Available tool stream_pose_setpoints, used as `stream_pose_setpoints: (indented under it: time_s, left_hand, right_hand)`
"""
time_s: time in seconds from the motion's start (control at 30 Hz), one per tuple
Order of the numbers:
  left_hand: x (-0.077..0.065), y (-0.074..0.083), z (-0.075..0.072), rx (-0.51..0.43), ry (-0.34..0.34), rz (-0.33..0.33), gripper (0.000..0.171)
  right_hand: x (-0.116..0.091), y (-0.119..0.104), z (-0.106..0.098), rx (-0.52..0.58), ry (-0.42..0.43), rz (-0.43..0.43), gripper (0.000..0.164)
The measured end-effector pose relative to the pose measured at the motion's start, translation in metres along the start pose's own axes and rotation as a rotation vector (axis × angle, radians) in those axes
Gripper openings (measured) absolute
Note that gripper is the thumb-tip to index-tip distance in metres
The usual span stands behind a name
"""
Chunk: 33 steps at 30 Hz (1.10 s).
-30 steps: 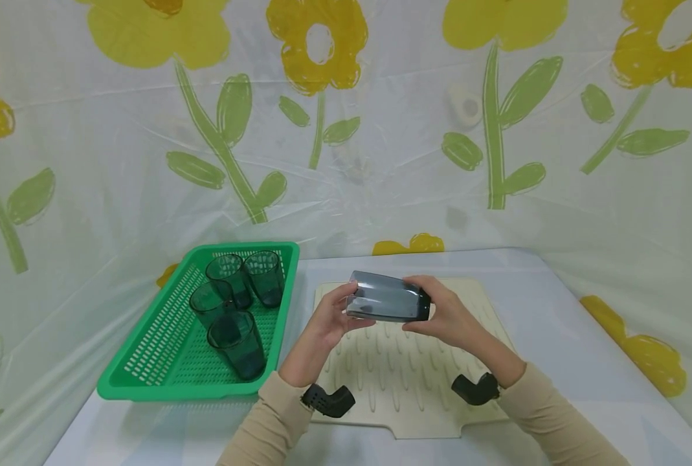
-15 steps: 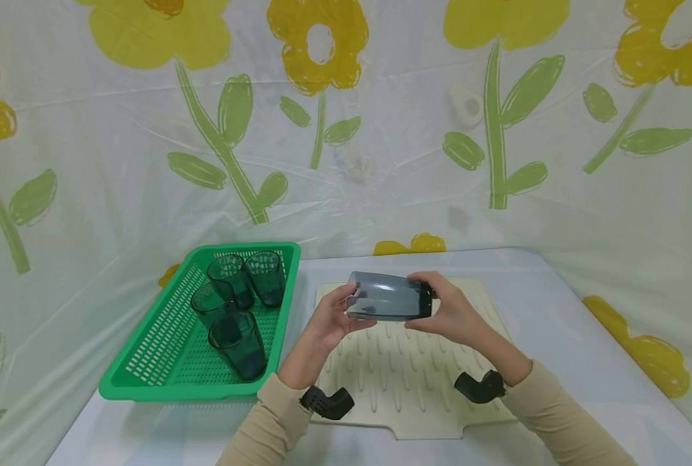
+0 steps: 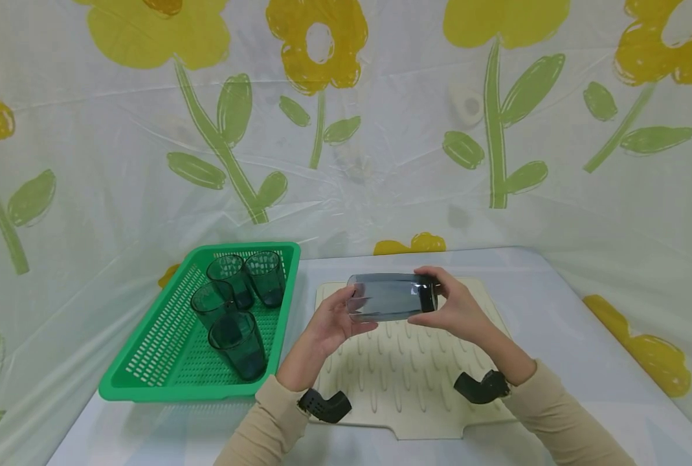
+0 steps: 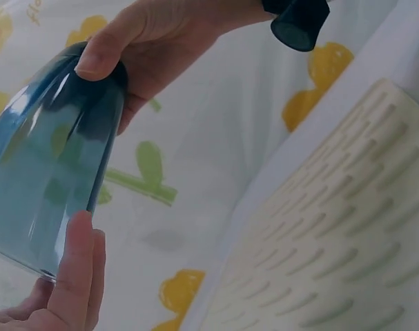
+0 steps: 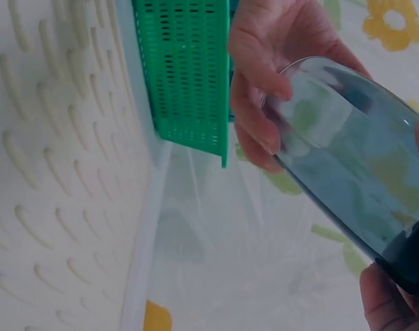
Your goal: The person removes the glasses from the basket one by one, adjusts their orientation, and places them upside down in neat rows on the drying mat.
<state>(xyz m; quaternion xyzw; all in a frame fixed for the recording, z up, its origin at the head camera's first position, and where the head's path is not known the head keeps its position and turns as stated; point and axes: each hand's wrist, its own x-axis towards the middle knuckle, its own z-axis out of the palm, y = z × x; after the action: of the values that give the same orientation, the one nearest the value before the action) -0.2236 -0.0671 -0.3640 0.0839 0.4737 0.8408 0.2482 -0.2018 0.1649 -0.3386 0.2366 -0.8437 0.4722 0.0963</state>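
A blue-grey drinking glass lies sideways in the air above the drying mat, rim to the left and dark thick base to the right. My left hand holds the rim end, thumb on the near side and fingers below. At the base end, my right hand grips the glass between thumb and fingers. The left wrist view has the right hand around the dark base and left fingers against the side near the rim. In the right wrist view the left hand touches the rim.
A green plastic basket stands on the left of the table, with several similar glasses inside. The cream ridged drying mat lies under my hands on the white table. Behind hangs a flower-printed curtain.
My right hand has shifted slightly right and up along with the base end, and the glass has levelled and turned a little. The left hand stays nearly in place at the rim.
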Motion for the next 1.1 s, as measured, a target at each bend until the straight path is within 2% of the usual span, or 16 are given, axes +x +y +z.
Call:
stream_pose_setpoints:
  time_s: [0.27,0.43,0.7,0.9,1.1]
  left_hand:
    - [0.0,-0.002,-0.004,-0.015,-0.073,-0.042,0.055]
    - [0.001,-0.004,-0.006,0.012,-0.106,-0.055,0.062]
    - [0.002,-0.008,-0.011,0.141,-0.077,-0.033,0.057]
    - [0.001,-0.005,-0.014,0.183,-0.086,-0.031,0.06]
    - [-0.001,-0.001,-0.015,0.269,-0.053,-0.034,0.071]
  right_hand:
    - [-0.002,-0.001,0.001,0.115,0.034,0.07,0.072]
    - [-0.003,-0.004,0.002,0.223,0.067,0.064,0.069]
    - [-0.005,-0.006,-0.001,0.346,0.102,-0.035,0.063]
    - [-0.003,-0.007,-0.004,0.412,0.116,0.004,0.06]
    - [0.0,-0.009,-0.007,0.449,0.128,0.045,0.058]
